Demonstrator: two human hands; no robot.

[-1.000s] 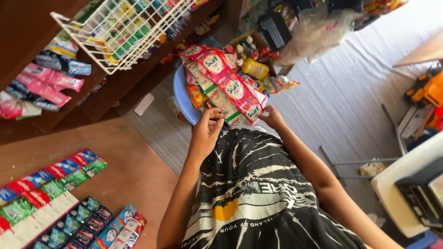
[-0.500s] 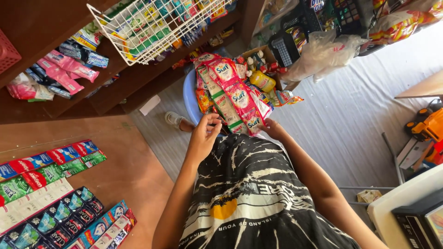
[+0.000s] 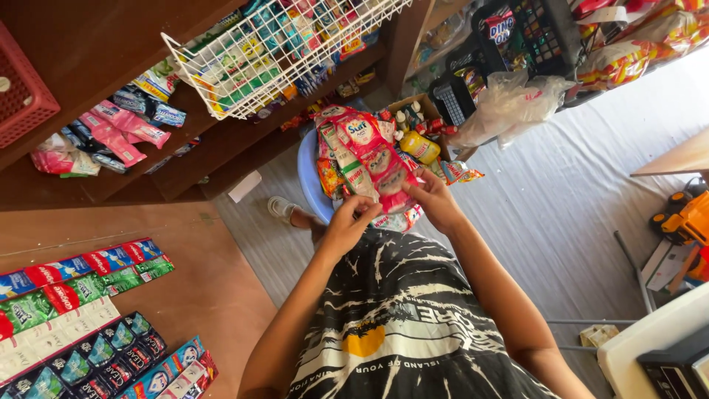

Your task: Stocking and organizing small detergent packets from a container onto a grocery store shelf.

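Both my hands hold strips of red and green sachets (image 3: 367, 159) in front of my chest. My left hand (image 3: 348, 225) pinches the lower end of the strips from the left. My right hand (image 3: 434, 199) grips them from the right, fingers closed on the packets. The strips hang over a light blue plastic stool (image 3: 308, 177) below. I wear a black and white patterned shirt (image 3: 402, 325).
A white wire basket (image 3: 281, 52) of packets hangs from wooden shelves at the top. Sachet strips (image 3: 81, 310) lie on the brown counter at lower left. A cardboard box (image 3: 417, 122) of small bottles, a clear plastic bag (image 3: 509, 107) and a black crate (image 3: 539, 33) stand behind the stool.
The view has shifted, so the strips sit nearer the centre. My hands have closed in on the lower end of the strips, the right hand now gripping them more fully.
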